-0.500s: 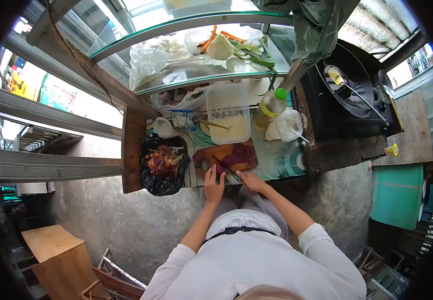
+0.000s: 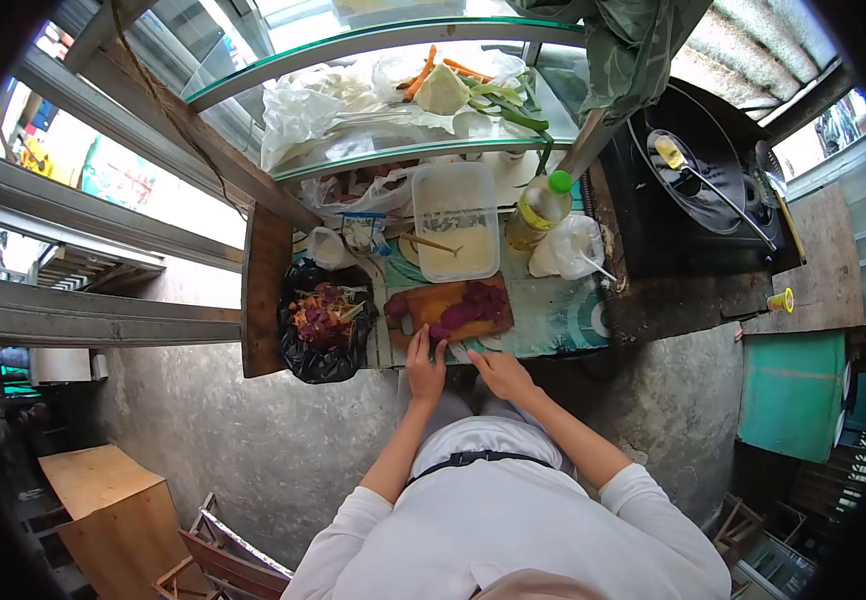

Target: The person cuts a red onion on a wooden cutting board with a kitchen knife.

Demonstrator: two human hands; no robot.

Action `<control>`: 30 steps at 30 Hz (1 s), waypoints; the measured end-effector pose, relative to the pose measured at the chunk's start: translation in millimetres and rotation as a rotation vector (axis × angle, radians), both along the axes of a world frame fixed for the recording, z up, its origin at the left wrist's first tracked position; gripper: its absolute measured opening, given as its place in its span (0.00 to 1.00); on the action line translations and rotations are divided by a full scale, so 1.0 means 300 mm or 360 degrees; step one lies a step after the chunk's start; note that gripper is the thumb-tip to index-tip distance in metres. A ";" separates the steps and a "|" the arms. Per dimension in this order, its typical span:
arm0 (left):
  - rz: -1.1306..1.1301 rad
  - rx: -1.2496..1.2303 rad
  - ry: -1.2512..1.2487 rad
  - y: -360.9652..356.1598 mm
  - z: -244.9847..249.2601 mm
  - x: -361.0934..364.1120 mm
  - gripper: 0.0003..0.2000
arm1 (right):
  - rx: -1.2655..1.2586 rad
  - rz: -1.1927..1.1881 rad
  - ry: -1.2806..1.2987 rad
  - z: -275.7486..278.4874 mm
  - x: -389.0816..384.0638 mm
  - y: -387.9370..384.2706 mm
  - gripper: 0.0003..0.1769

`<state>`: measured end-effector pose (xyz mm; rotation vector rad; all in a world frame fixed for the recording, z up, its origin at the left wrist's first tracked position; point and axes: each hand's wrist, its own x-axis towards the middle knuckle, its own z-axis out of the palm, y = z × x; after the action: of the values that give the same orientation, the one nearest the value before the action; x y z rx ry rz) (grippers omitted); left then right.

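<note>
On the wooden cutting board (image 2: 433, 302) lie purple sweet potato pieces (image 2: 480, 308), some in a heap at its right side. My left hand (image 2: 425, 368) is at the board's front edge, its fingers closed on a purple sweet potato piece (image 2: 440, 332). Just to the right, my right hand (image 2: 503, 376) is closed around a knife (image 2: 461, 353); only a little of the blade shows, pointing toward the left hand. The handle is hidden in the fist.
Left of the board sits a black plastic bag (image 2: 325, 345) of orange and purple scraps. Behind the board are a clear plastic tub (image 2: 456, 225), a bottle with a green cap (image 2: 541, 215) and a white plastic bag (image 2: 565, 250). A pan (image 2: 698, 180) stands on the stove at right.
The knife has come off the board toward me, its dark blade no longer lying across the board. My right hand has shifted slightly right and down; my left hand stays by the sweet potato.
</note>
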<state>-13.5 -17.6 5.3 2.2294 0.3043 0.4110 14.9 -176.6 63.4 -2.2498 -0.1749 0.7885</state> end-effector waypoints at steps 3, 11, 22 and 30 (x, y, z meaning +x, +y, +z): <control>-0.0028 0.0009 0.0002 0.004 -0.003 -0.001 0.18 | -0.0072 0.0001 -0.0035 -0.013 -0.011 -0.002 0.32; -0.0025 0.0038 -0.0023 0.019 -0.013 0.004 0.17 | -0.0186 0.0031 -0.0104 0.000 -0.014 0.014 0.33; -0.0027 0.0047 -0.0060 0.034 -0.012 0.015 0.16 | -0.0279 0.0014 -0.0112 0.032 -0.014 0.031 0.33; -0.0027 0.0057 -0.0064 0.044 -0.017 0.022 0.15 | -0.0286 0.0030 -0.0159 0.028 -0.013 0.032 0.33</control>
<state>-7.0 -4.3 0.0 2.2539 0.2581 0.4550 11.0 -167.0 71.7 -2.4628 -0.1788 0.7270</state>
